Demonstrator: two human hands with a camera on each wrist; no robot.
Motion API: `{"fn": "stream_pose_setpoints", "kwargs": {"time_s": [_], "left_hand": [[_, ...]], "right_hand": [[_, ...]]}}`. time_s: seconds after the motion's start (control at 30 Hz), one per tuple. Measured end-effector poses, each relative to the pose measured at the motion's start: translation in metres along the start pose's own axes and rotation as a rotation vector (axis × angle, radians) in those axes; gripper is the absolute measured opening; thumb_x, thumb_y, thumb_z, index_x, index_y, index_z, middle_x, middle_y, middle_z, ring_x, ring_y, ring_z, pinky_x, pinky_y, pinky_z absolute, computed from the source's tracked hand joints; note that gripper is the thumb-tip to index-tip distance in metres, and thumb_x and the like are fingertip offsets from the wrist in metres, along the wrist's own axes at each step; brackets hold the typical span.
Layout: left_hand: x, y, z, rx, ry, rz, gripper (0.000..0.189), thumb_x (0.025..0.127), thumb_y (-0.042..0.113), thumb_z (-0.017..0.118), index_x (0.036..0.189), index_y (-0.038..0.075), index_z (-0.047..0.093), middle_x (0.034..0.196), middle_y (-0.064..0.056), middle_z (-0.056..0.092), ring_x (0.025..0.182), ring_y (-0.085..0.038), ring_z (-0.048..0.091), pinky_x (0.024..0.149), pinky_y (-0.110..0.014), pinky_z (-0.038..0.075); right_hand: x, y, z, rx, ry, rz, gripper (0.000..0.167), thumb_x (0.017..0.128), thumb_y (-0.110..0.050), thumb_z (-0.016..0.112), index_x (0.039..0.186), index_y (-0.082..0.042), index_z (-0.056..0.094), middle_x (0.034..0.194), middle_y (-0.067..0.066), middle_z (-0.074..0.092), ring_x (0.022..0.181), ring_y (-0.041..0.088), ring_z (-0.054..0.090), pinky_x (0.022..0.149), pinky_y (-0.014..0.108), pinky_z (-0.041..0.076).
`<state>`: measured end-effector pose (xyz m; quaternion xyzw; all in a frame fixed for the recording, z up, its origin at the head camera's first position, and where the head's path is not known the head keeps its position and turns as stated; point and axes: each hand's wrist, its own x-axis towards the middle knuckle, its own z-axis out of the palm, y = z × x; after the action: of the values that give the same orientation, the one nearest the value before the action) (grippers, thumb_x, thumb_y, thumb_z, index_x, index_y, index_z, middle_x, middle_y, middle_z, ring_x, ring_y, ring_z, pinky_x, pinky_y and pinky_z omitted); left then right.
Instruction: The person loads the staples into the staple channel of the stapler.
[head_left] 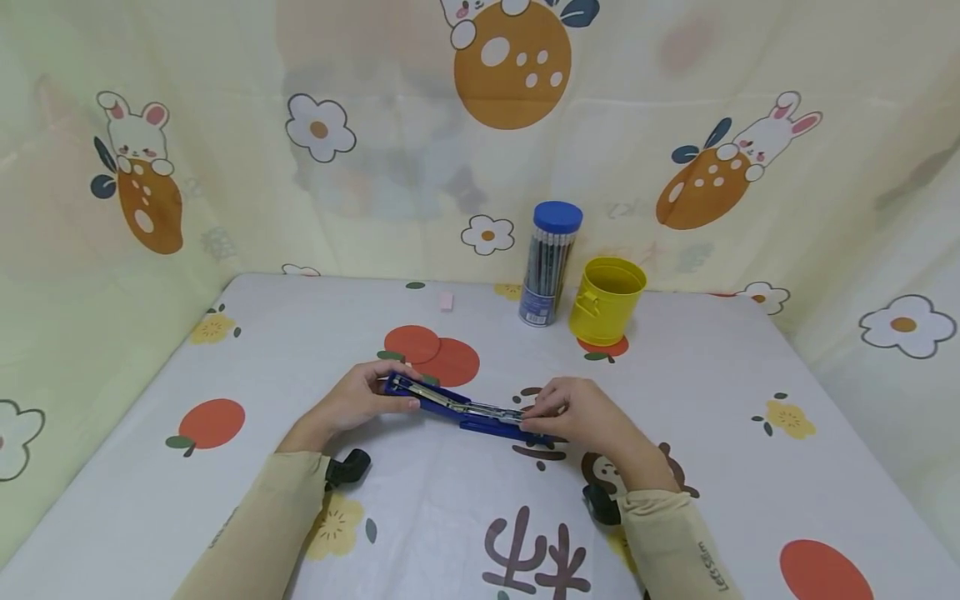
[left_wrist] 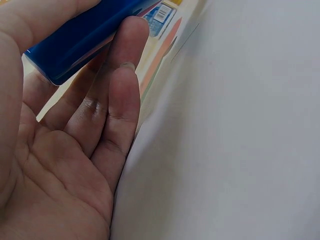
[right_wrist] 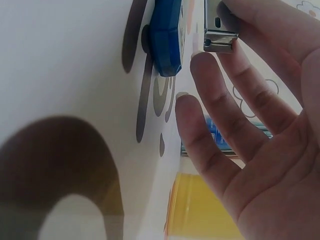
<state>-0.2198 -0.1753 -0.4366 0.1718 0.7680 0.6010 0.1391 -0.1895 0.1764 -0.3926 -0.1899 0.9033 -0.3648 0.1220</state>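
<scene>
A blue stapler (head_left: 441, 404) is spread open just above the table, its metal channel exposed, in the middle of the head view. My left hand (head_left: 358, 398) grips the stapler's blue top cover at the left end, thumb on the near side; the left wrist view shows this cover (left_wrist: 75, 42) between thumb and fingers. At the other end my right hand (head_left: 583, 414) pinches the tip of the metal magazine (right_wrist: 220, 39) between thumb and forefinger. In the right wrist view the blue base (right_wrist: 167, 42) lies apart from that magazine, low over the tablecloth.
A clear tub of pencils (head_left: 550, 267) with a blue lid stands at the back. Right of it is a yellow bucket (head_left: 611, 304). A small pale pink block (head_left: 446, 301) lies near the table's back edge. Printed curtains rise behind and at both sides.
</scene>
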Motion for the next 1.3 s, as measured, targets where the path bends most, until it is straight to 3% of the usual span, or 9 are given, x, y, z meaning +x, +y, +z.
{"fn": "stream_pose_setpoints", "kwargs": {"time_s": [0.23, 0.57, 0.77, 1.1, 1.3], "left_hand": [[0.001, 0.001, 0.001, 0.011, 0.002, -0.006, 0.042, 0.085, 0.014, 0.083, 0.123, 0.005, 0.068, 0.127, -0.015, 0.061, 0.103, -0.026, 0.066, 0.086, -0.029, 0.052], [0.001, 0.002, 0.001, 0.015, -0.002, -0.015, 0.047, 0.083, 0.014, 0.085, 0.125, 0.003, 0.067, 0.128, -0.015, 0.06, 0.102, -0.026, 0.065, 0.086, -0.028, 0.052], [0.001, 0.003, 0.0, 0.013, 0.001, -0.021, 0.049, 0.081, 0.015, 0.086, 0.125, 0.003, 0.067, 0.129, -0.014, 0.057, 0.1, -0.027, 0.066, 0.084, -0.029, 0.051], [0.0, 0.018, 0.005, 0.05, 0.04, 0.037, 0.048, 0.08, 0.017, 0.087, 0.123, 0.007, 0.069, 0.117, -0.01, 0.065, 0.093, -0.029, 0.064, 0.079, -0.032, 0.05], [0.002, 0.031, 0.013, 0.089, 0.066, 0.118, 0.045, 0.083, 0.017, 0.085, 0.124, 0.009, 0.069, 0.104, -0.008, 0.07, 0.093, -0.029, 0.066, 0.085, -0.041, 0.052]], "right_hand": [[-0.003, 0.003, -0.004, 0.012, -0.012, -0.003, 0.014, 0.085, -0.025, 0.084, 0.098, -0.018, 0.081, 0.094, -0.005, 0.067, 0.092, 0.019, 0.06, 0.081, 0.036, 0.054], [-0.003, 0.01, -0.004, 0.112, -0.032, 0.062, 0.062, 0.08, -0.029, 0.088, 0.135, -0.015, 0.062, 0.116, 0.003, 0.066, 0.108, 0.026, 0.062, 0.087, 0.043, 0.055], [-0.002, 0.016, -0.002, 0.16, -0.03, 0.055, 0.078, 0.077, -0.03, 0.09, 0.144, -0.016, 0.054, 0.122, 0.006, 0.063, 0.112, 0.028, 0.062, 0.089, 0.047, 0.054], [-0.002, 0.019, -0.002, 0.222, -0.028, 0.073, 0.087, 0.075, -0.028, 0.091, 0.149, -0.017, 0.047, 0.126, 0.009, 0.062, 0.113, 0.028, 0.062, 0.09, 0.047, 0.054], [-0.001, 0.019, -0.003, 0.237, -0.025, 0.076, 0.09, 0.074, -0.029, 0.092, 0.15, -0.017, 0.045, 0.126, 0.01, 0.061, 0.112, 0.027, 0.062, 0.088, 0.044, 0.055]]}}
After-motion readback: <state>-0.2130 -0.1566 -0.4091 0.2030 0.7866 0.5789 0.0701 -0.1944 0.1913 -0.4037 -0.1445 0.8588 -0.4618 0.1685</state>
